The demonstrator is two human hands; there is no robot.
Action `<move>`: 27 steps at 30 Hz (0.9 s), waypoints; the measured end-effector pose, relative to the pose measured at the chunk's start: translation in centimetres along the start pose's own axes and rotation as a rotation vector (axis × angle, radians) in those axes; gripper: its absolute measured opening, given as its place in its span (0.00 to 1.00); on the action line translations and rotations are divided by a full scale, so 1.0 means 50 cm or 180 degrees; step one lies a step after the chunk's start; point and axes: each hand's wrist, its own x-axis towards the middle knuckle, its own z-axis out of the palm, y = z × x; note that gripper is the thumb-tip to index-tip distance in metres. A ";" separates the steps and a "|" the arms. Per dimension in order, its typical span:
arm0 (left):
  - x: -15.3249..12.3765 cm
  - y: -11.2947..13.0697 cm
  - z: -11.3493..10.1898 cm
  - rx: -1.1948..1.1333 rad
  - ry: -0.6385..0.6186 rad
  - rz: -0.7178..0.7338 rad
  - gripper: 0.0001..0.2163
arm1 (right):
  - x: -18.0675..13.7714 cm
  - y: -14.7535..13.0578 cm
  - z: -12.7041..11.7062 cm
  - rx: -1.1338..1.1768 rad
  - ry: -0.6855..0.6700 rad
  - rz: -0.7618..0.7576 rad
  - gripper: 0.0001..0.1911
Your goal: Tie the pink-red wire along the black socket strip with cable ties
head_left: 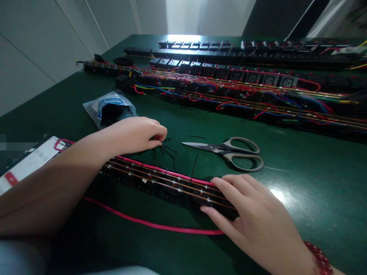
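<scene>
A long black socket strip [160, 195] with bare copper rods and solder points lies across the table in front of me. A red cable [157, 168] runs along its far edge, and a black cable tie [195, 168] stands up from it. My right hand [246, 208] grips the strip's right part, thumb on the near side and fingers on the far side. My left hand [140, 133] is closed beyond the strip, over several loose black cable ties [168, 151]; its fingertips are partly hidden, so what they hold cannot be made out. Scissors [223, 149] lie between the hands, blades pointing left.
An opened plastic bag [114, 105] with black contents lies behind my left hand. More wired socket strips [229, 91] line the back of the green table [323, 175]. A loop of red cable [160, 227] lies nearest me. A white labelled sheet [34, 162] is at left.
</scene>
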 end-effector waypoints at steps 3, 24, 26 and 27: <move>-0.003 0.008 -0.007 -0.0153 0.0021 -0.0167 0.07 | 0.001 0.001 0.001 -0.0009 -0.0013 0.0006 0.17; -0.022 0.230 0.052 -0.3831 0.0866 -0.0040 0.09 | -0.008 -0.005 -0.003 0.0725 0.0313 0.0454 0.06; -0.027 0.228 0.065 -0.3845 0.0959 -0.0049 0.09 | -0.007 -0.003 -0.002 0.0826 0.0331 0.0536 0.05; -0.028 0.226 0.069 -0.3834 0.1015 -0.0059 0.10 | -0.006 -0.003 -0.001 0.0860 0.0340 0.0586 0.05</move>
